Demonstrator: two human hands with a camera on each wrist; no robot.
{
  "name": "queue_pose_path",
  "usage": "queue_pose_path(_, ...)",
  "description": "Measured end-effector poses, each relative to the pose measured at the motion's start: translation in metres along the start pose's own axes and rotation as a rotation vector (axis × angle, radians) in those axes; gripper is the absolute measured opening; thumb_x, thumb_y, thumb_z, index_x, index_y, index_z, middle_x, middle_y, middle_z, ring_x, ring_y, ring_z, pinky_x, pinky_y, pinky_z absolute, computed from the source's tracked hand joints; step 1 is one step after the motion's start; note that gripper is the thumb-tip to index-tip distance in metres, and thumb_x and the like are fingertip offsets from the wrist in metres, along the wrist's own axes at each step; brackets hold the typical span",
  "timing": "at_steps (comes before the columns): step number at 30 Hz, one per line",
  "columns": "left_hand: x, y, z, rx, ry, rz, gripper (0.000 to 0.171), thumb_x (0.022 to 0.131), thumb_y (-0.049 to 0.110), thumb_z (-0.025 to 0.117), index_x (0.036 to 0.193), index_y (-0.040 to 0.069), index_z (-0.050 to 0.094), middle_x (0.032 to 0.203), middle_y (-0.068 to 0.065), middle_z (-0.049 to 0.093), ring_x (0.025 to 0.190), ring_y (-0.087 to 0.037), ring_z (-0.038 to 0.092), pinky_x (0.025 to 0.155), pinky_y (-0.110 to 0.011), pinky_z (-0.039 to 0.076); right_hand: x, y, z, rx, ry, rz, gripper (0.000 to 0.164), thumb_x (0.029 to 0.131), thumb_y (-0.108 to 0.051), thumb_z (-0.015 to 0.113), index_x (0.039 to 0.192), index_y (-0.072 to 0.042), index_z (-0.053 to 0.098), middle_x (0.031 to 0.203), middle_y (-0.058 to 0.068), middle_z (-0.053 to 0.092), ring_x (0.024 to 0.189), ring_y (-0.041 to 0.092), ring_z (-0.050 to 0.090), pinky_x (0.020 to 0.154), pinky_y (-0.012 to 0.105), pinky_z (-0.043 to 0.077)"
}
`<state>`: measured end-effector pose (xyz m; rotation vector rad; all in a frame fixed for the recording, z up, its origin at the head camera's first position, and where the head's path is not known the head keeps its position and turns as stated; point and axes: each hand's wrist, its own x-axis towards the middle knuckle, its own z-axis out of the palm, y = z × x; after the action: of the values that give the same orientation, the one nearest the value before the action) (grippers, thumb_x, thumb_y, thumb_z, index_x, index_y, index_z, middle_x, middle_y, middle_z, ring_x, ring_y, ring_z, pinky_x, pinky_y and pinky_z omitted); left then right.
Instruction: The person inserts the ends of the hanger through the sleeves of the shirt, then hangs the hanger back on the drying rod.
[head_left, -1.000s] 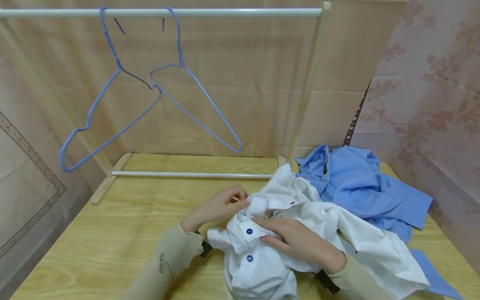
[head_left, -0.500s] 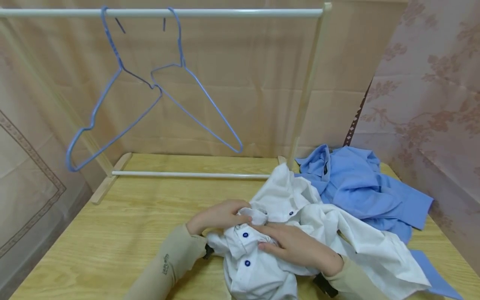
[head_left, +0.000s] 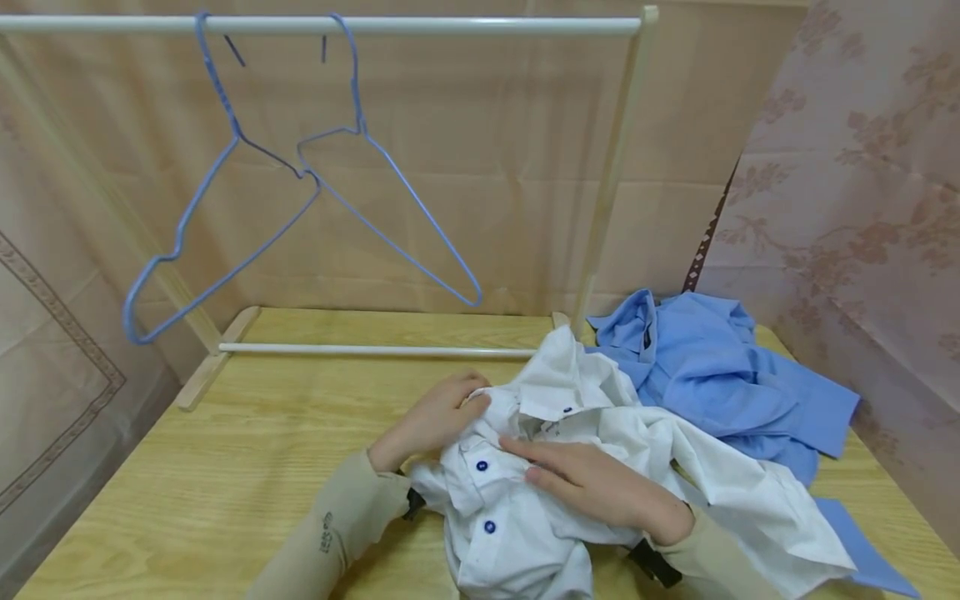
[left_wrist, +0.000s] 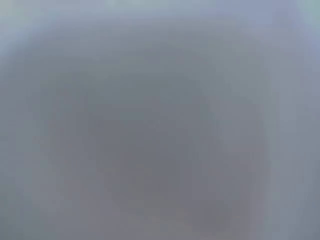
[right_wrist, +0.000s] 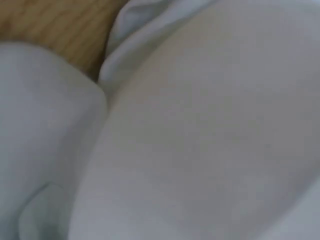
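Observation:
A crumpled white shirt with dark blue buttons lies on the wooden table. At its collar, my left hand pinches the cloth, the thumb on the near side and the curled fingers partly hidden behind. My right hand rests on the shirt just beside the neck opening, its index finger and thumb straight and apart over the cloth. Its other fingers are mostly out of sight. White cloth fills most of the right wrist view. The left wrist view is only a grey blur.
A blue shirt lies bunched at the back right, and a blue cloth corner shows under the white sleeve. Two blue hangers hang from the rack's white top bar. Its lower bar crosses the table's back.
My left hand first lowered towards the right hand with the collar folding over, then rose back, the collar opening again. The right hand has stayed nearly in place.

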<state>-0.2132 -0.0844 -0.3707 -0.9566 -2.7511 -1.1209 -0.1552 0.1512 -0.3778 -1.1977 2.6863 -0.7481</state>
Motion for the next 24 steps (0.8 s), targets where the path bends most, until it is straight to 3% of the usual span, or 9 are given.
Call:
queue_pose_path(4, -0.001, 0.002, -0.005, 0.005, 0.002, 0.039, 0.028, 0.095, 0.017, 0.042, 0.107, -0.001, 0.061, 0.119, -0.010, 0.052, 0.111, -0.026, 0.049, 0.096, -0.041, 0.038, -0.002, 0.001, -0.004, 0.025, 0.007, 0.027, 0.039, 0.099, -0.035, 0.031, 0.136, -0.028, 0.042, 0.136, -0.009, 0.045, 0.125, 0.018, 0.043, 0.100, 0.038, 0.036)
queue_pose_path(9, -0.003, 0.006, -0.013, -0.036, 0.002, 0.030, 0.029, 0.097, 0.018, 0.040, 0.104, 0.000, 0.061, 0.123, -0.011, 0.050, 0.114, -0.026, 0.047, 0.096, -0.043, 0.038, -0.003, 0.001, -0.006, 0.006, -0.003, 0.081, 0.039, 0.099, -0.035, 0.032, 0.129, -0.019, 0.051, 0.127, -0.006, 0.053, 0.119, 0.016, 0.048, 0.097, 0.039, 0.039)
queue_pose_path(14, -0.004, 0.008, -0.015, -0.092, 0.067, 0.015, 0.027, 0.097, 0.020, 0.041, 0.101, 0.005, 0.063, 0.118, -0.007, 0.055, 0.111, -0.022, 0.051, 0.094, -0.040, 0.040, -0.002, 0.000, -0.005, -0.006, -0.010, 0.097, 0.039, 0.098, -0.039, 0.034, 0.126, -0.019, 0.054, 0.123, -0.005, 0.055, 0.115, 0.015, 0.050, 0.094, 0.038, 0.040)
queue_pose_path(24, -0.005, 0.013, -0.019, -0.243, 0.196, 0.002, 0.027, 0.096, 0.018, 0.044, 0.113, 0.007, 0.061, 0.118, -0.008, 0.058, 0.112, -0.020, 0.052, 0.093, -0.038, 0.040, -0.002, -0.002, -0.007, -0.051, 0.033, 0.079, 0.039, 0.096, -0.040, 0.038, 0.130, -0.023, 0.048, 0.121, -0.006, 0.052, 0.105, 0.011, 0.054, 0.085, 0.035, 0.046)
